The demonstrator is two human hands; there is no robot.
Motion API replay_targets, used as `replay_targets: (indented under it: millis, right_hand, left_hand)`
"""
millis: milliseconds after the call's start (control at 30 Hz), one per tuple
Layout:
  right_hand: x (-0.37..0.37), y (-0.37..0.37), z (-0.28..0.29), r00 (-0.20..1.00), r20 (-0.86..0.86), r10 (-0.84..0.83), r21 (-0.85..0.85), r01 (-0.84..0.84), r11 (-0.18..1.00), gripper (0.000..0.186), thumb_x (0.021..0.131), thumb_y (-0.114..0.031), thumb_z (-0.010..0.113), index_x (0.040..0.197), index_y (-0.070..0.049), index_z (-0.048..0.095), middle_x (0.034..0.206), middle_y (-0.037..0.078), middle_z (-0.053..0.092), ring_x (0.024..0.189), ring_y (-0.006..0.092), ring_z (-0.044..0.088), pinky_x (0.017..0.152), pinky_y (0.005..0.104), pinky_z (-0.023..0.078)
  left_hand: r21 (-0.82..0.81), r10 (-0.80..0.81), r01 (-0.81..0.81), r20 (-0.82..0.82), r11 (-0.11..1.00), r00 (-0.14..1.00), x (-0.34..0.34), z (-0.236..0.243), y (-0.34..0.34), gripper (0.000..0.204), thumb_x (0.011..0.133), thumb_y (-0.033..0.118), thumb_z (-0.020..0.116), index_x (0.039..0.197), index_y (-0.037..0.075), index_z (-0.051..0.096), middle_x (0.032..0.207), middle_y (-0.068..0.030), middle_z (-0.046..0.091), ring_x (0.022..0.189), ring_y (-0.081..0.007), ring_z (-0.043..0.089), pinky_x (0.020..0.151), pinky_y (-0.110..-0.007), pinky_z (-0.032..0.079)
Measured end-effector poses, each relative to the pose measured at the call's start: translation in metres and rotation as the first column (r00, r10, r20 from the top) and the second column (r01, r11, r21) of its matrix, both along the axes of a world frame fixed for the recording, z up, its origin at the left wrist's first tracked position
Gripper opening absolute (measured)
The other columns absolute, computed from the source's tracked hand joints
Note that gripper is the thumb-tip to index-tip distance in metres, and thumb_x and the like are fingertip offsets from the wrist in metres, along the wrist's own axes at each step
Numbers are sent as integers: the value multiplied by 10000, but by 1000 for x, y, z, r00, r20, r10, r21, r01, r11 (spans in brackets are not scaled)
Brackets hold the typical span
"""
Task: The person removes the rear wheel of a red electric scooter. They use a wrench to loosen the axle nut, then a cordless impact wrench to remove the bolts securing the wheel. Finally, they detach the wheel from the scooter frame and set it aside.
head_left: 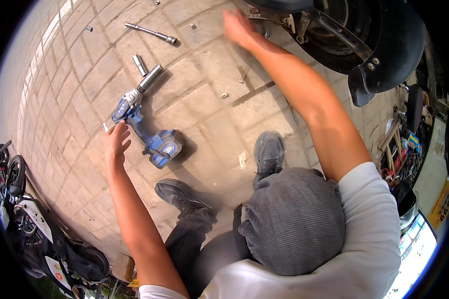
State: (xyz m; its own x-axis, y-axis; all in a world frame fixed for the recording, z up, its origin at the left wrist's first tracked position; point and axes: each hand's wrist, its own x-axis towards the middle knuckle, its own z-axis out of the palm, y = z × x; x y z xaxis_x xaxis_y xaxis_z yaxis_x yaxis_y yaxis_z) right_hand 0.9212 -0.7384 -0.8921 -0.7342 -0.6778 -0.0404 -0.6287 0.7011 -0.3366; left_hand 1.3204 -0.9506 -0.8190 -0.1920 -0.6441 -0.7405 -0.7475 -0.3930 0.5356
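My left hand (117, 142) is just left of a blue cordless impact wrench (134, 119), its fingers apart and empty. The wrench lies on the paving with a long socket fitted and a battery attached. A loose socket (140, 65) and an extension bar with a socket (150, 33) lie beyond it. My right hand (237, 29) reaches beside the dark underside and metal bracket of a vehicle (373, 49); motion blur hides what its fingers hold. A spring (244, 70) and a small nut (224, 95) lie on the ground near that arm.
Parked motorbikes (27, 219) line the left side. A small socket (89, 29) lies on the brick paving (70, 139). A wooden block (123, 266) is at lower left. Clutter with wood and bags (404, 149) fills the right edge. My feet rest in the middle.
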Motion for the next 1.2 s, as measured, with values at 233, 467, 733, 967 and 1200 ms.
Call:
replay_targets:
  millis: [233,467,733,967,1200]
  right_hand:
    - [15,-45,0,981,195,18,-327,47,944,557,803,-270,652,1253,25,510,1164,231,603,1088,383,590,926,456,478]
    - [71,39,72,726,687,29,-508,451,734,531,841,-250,680,1263,32,523,1027,114,646,903,194,627,820,319,501]
    - [82,132,136,656,752,-66,-575,701,421,442,883,-141,639,1254,61,508,888,41,625,771,84,561,672,224,448]
    - [94,162,140,598,798,-79,-510,739,441,420,891,-121,629,1249,62,507,829,-14,575,720,41,505,634,205,419]
    - [91,158,139,566,822,-67,-479,749,459,431,891,-124,629,1257,64,499,830,-6,577,681,43,497,596,205,412]
  left_hand:
    - [-336,22,-119,-277,934,961,-39,34,13,480,904,318,633,1248,-12,577,1199,-126,619,1151,-199,541,1004,-353,394]
    - [-309,-461,346,-659,886,595,-208,64,89,367,908,232,663,1170,-24,633,1042,-103,683,948,-157,625,847,-269,473]
    - [-510,-607,333,-706,793,365,-342,36,180,414,771,225,778,1079,-5,625,1004,-67,649,906,-160,600,813,-296,483]
    - [-604,-659,266,-668,751,345,-365,13,187,394,783,240,771,1087,26,641,1029,-62,657,949,-170,601,862,-313,469]
    - [-700,-770,320,-584,638,256,-375,3,168,419,791,240,767,1142,53,636,1108,-61,647,1040,-180,582,940,-336,440]
